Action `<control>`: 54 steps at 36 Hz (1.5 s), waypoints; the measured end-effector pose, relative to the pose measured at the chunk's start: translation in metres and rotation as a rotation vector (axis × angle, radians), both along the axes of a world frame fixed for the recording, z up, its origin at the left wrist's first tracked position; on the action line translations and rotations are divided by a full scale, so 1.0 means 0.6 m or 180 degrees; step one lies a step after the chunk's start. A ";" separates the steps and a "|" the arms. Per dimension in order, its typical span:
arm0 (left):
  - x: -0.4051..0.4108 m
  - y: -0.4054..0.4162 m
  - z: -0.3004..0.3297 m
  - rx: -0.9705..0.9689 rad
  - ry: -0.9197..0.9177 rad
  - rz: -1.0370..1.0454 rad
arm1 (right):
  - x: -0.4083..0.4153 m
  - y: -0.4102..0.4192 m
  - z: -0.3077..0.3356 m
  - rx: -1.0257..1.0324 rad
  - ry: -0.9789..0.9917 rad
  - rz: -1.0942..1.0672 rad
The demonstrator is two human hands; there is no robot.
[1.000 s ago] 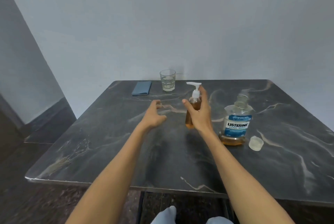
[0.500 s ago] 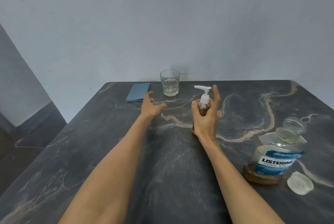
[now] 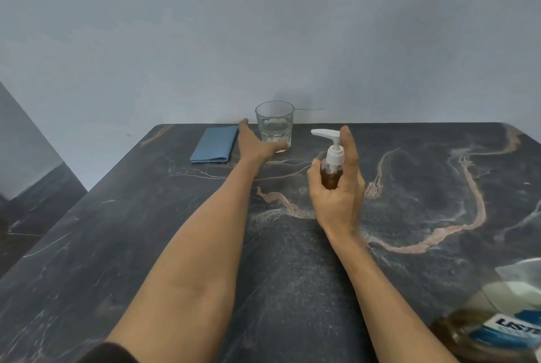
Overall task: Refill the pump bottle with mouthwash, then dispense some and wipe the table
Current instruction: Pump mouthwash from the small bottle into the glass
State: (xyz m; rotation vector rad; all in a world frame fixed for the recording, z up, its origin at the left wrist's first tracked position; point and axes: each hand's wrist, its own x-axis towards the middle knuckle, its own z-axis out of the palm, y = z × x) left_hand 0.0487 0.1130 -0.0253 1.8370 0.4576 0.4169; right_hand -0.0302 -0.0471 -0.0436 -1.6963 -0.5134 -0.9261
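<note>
**Pump bottle held in the right hand, left hand spread at the glass**

Nearest the camera, at the lower right corner, a clear plastic mouthwash bottle (image 3: 497, 324) with a blue-and-white label and amber liquid at its bottom stands on the dark marble table (image 3: 424, 187), cut off by the frame edge. Both bare forearms stretch forward from the bottom of the view, a dark sleeve (image 3: 108, 354) showing at the left elbow.

Farther in, at mid-table, the right hand (image 3: 336, 201) grips the small amber pump bottle (image 3: 330, 175) with a white pump head. The thumb and curled fingers wrap round the bottle's body, while the index finger stands straight up alongside the pump, its tip near the top of the white nozzle, which points left. Whether the bottle's base touches the table cannot be told, as the hand hides it.

Beyond that, the left hand (image 3: 253, 143) reaches toward the far edge with fingers spread apart. Its thumb lies at the base of a clear faceted drinking glass (image 3: 274, 125); the fingers extend between the glass and a folded blue cloth (image 3: 215, 144), which lies flat just to the left. The glass stands upright against the pale wall (image 3: 263, 26).
</note>
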 end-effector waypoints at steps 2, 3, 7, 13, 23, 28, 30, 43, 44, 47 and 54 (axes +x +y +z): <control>0.009 -0.002 0.000 0.0040 -0.0010 -0.0023 | -0.004 0.001 0.000 0.0005 -0.0054 -0.0039; 0.013 -0.003 -0.001 0.0048 -0.0005 -0.0028 | -0.004 0.000 0.000 -0.0001 -0.0064 -0.0044; 0.027 -0.012 -0.011 -0.0034 -0.0029 -0.0016 | -0.005 0.001 0.001 0.0007 -0.0045 -0.0087; 0.042 -0.027 -0.027 0.0006 -0.0202 0.0181 | -0.004 0.002 0.000 0.0145 -0.0054 -0.0143; 0.039 -0.033 -0.030 0.0266 -0.0295 0.0424 | -0.003 0.002 0.000 0.0126 -0.0080 -0.0194; 0.002 -0.039 -0.019 0.0540 -0.0598 0.0434 | -0.006 0.000 0.003 0.0136 -0.0050 -0.0120; -0.022 -0.036 -0.006 0.0644 -0.0714 0.0355 | -0.008 0.000 0.004 0.0165 -0.0023 -0.0091; -0.308 -0.021 0.056 0.0969 -0.0918 -0.0064 | -0.114 -0.023 0.035 0.0733 0.0582 0.0685; -0.332 -0.024 0.057 0.0957 -0.0887 -0.0048 | -0.132 -0.028 0.038 0.0694 0.0627 0.0762; -0.398 -0.035 0.056 0.0934 -0.0876 0.0034 | -0.183 -0.047 0.047 0.0538 0.0810 0.0885; -0.513 -0.067 0.061 0.0840 -0.0860 0.0194 | -0.273 -0.084 0.079 0.0318 0.1223 0.1108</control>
